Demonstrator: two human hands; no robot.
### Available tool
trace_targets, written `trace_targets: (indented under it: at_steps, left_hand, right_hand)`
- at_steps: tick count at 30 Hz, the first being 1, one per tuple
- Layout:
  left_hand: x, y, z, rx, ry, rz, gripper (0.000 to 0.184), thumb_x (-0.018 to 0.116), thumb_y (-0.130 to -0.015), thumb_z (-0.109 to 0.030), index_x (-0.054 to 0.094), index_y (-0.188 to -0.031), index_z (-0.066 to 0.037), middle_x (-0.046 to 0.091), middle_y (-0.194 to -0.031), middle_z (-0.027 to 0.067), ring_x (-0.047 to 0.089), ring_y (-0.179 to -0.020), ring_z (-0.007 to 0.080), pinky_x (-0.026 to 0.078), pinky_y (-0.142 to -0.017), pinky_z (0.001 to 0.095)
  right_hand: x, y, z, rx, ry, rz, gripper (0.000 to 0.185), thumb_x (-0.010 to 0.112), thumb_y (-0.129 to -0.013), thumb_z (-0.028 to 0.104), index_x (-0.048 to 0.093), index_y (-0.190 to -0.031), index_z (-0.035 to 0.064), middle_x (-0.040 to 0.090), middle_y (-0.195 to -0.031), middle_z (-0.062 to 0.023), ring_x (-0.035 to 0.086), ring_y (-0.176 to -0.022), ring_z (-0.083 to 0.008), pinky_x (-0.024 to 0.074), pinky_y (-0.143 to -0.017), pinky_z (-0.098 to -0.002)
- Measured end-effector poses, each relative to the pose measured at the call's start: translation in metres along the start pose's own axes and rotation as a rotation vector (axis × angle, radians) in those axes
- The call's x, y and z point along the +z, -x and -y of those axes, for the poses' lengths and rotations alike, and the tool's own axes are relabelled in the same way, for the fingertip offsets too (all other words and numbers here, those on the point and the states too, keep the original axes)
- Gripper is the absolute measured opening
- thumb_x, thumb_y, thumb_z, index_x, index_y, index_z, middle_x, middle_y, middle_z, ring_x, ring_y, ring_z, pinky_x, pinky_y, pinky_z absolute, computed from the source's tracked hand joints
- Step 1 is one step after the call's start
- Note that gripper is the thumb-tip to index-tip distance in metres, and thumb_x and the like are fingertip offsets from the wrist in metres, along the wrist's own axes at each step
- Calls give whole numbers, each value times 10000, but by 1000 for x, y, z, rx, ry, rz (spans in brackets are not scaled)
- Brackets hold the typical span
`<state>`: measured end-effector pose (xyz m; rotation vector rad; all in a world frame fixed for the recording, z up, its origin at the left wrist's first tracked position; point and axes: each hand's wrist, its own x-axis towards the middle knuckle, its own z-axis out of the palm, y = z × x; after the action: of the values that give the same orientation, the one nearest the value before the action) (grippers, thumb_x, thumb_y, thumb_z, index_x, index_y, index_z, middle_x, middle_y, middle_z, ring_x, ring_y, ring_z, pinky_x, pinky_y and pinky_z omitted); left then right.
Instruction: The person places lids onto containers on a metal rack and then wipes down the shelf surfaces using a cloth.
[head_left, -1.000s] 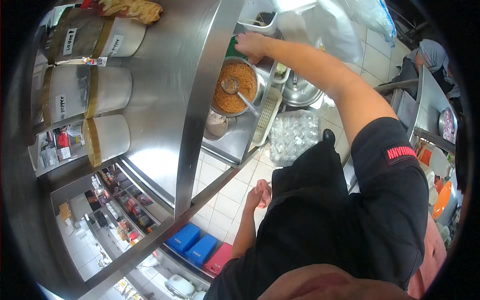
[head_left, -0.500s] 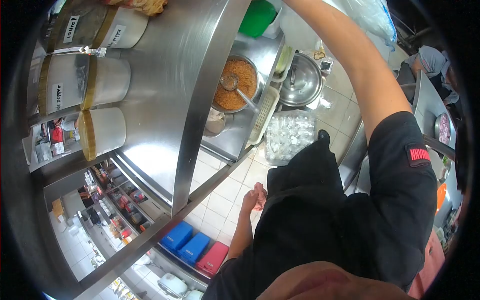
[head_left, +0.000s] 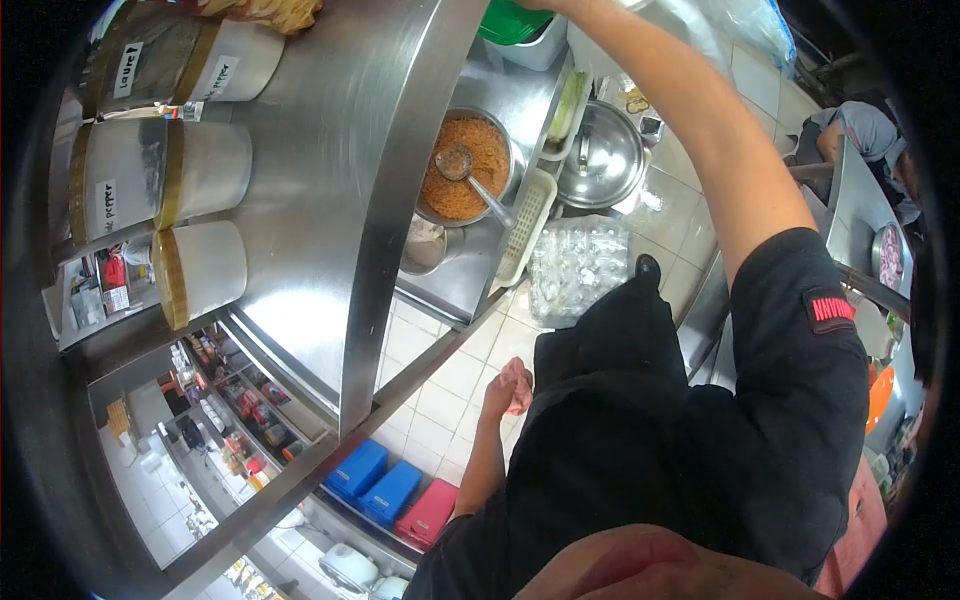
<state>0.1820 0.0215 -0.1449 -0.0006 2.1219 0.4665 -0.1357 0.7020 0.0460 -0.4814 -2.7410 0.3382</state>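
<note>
My left hand (head_left: 497, 396) hangs low by my side, closed around a pink cloth (head_left: 517, 385) that bunches out past the fingers. My right arm reaches up to the top edge of the view, where only a sliver of my right hand (head_left: 538, 4) shows at a green lid (head_left: 508, 22). Its fingers are cut off. Below the lid is a white tub (head_left: 535, 48). Nearby, a metal pot (head_left: 513, 175) holds an orange-brown crumbly food (head_left: 478, 145), with a ladle (head_left: 455, 163) resting in it. A smaller metal container (head_left: 426, 245) of pale contents stands beside the pot.
A steel shelf (head_left: 300, 150) with labelled tubs (head_left: 205, 265) is on the left. A lidded pot (head_left: 603, 155), a pale basket (head_left: 530, 225) and clear plastic trays (head_left: 578, 270) lie ahead. Blue (head_left: 392, 492) and red boxes (head_left: 428, 512) sit low. Another person (head_left: 865, 135) is far right.
My right hand has come slightly into view at the green lid. The lid has shifted up in the view, showing more of the white tub. My left hand still holds the cloth.
</note>
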Motion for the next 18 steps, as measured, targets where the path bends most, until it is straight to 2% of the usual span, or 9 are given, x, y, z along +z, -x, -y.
trace_targets:
  at_steps: [1, 3, 4, 7, 8, 10, 14, 18]
  left_hand:
    - [2, 0, 4, 2, 39, 20, 438, 526, -872, -353, 622, -1022, 47, 641, -1013, 280, 614, -982, 420, 482, -831, 446]
    - [10, -6, 18, 44, -92, 28, 413, 548, -859, -326, 620, -1020, 48, 642, -1003, 274, 615, -968, 415, 481, -833, 436]
    - [15, -11, 27, 64, -158, 35, 401, 559, -853, -312, 619, -1019, 48, 643, -998, 271, 616, -961, 413, 481, -834, 431]
    - [20, -24, 45, 88, -181, 49, 397, 554, -851, -314, 618, -1006, 45, 641, -995, 272, 613, -964, 416, 473, -839, 437]
    - [15, -18, 34, 44, -147, 29, 391, 556, -847, -310, 618, -1001, 44, 640, -998, 274, 612, -972, 417, 471, -842, 440]
    - [-2, -6, -5, -46, -72, -19, 380, 559, -840, -302, 618, -991, 42, 639, -1004, 277, 611, -988, 420, 467, -846, 446]
    - [-11, -4, -19, -43, -10, -18, 413, 556, -846, -313, 620, -1037, 48, 643, -1030, 280, 613, -1028, 415, 474, -857, 438]
    - [8, -24, 18, -15, 161, -2, 404, 563, -841, -305, 629, -1042, 40, 651, -1012, 277, 623, -1017, 405, 479, -849, 431]
  right_hand:
    - [-8, 12, 11, 60, -17, -6, 449, 526, -827, 349, 630, -1179, 91, 615, -1170, -223, 586, -1098, -378, 459, -920, -519]
    - [-20, 25, 35, 178, -49, -18, 523, 520, -846, 431, 592, -1246, 102, 590, -1203, -246, 571, -1119, -396, 423, -967, -541]
    - [-18, 28, 47, 239, -26, 75, 692, 494, -838, 587, 520, -1343, 115, 519, -1286, -281, 502, -1201, -419, 334, -1054, -548]
    - [-25, 47, 62, 116, 89, 154, 861, 513, -769, 708, 451, -1411, 138, 388, -1418, -284, 363, -1321, -447, 260, -1097, -563]
    - [-29, 48, 60, 116, 14, 214, 961, 543, -706, 762, 409, -1439, 156, 276, -1491, -283, 227, -1398, -457, 227, -1102, -590]
    - [-31, 45, 54, 88, 37, 263, 980, 565, -684, 767, 402, -1444, 171, 273, -1492, -287, 218, -1403, -461, 229, -1107, -585]
    - [-26, 47, 40, -14, 34, 309, 989, 593, -670, 760, 380, -1462, 207, 261, -1496, -293, 220, -1398, -472, 242, -1116, -569]
    - [-27, 54, 42, 1, 30, 278, 955, 579, -697, 757, 365, -1470, 240, 253, -1496, -301, 230, -1388, -483, 258, -1113, -561]
